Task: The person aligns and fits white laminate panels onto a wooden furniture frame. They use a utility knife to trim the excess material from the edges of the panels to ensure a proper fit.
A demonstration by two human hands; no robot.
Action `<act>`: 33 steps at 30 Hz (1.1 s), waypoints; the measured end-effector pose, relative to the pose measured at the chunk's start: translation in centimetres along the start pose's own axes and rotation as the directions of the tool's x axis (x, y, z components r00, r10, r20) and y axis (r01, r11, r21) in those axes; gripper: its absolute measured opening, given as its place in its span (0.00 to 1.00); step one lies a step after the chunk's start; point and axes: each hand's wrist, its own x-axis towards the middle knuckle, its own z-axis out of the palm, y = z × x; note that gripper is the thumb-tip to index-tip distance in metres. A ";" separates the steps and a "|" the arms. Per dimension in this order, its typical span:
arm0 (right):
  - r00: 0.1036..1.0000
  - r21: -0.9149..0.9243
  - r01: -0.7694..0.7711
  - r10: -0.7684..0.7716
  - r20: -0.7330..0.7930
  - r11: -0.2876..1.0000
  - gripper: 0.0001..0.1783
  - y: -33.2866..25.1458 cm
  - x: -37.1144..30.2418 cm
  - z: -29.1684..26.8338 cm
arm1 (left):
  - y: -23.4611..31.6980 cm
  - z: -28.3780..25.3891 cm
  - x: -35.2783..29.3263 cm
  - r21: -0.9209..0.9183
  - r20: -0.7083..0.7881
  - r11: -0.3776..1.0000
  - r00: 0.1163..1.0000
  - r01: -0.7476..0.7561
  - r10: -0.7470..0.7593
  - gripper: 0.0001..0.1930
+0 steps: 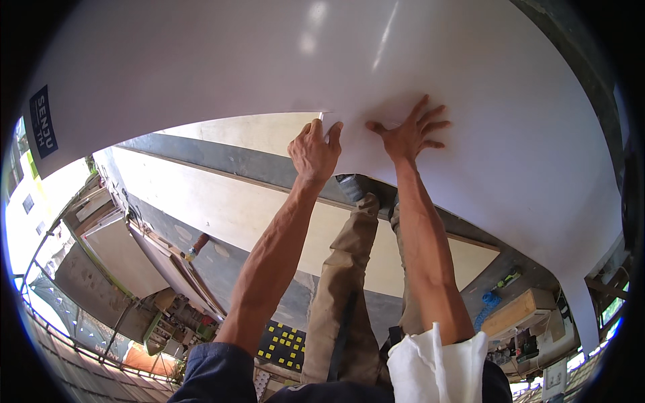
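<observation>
A large, glossy white sheet (470,74) fills the upper part of the head view, its near edge curving away to the left. My left hand (314,151) grips that edge, thumb and fingers closed on it beside a small notch where the edge steps down. Just to the right, my right hand (408,134) lies on the sheet's face with fingers and thumb spread, holding nothing. Under the sheet, pale boards (208,191) lie on the grey floor (201,148). The sheet hides part of these boards.
My legs (349,282) stand between the boards. A brush-like tool (197,246) lies on the floor at left, near leaning panels (127,258). At right are a coiled blue hose (489,305) and a wooden box (519,314). A white cloth (437,366) covers my right upper arm.
</observation>
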 end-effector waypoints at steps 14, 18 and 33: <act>0.998 0.091 0.051 -0.054 0.031 0.995 0.92 -2.4 0.3 0.8 | 0.2 0.1 -0.1 -0.032 -0.024 0.998 0.998 0.055 -0.056 0.22; 0.999 0.139 0.010 -0.016 0.046 0.990 0.94 -2.7 0.5 0.2 | 0.1 0.1 -0.2 -0.025 -0.035 0.998 0.998 0.055 -0.056 0.22; 1.000 0.263 -0.002 0.006 -0.012 0.965 0.88 -1.5 0.0 0.3 | 0.7 -0.4 0.1 -0.114 -0.032 0.978 0.983 0.175 -0.180 0.28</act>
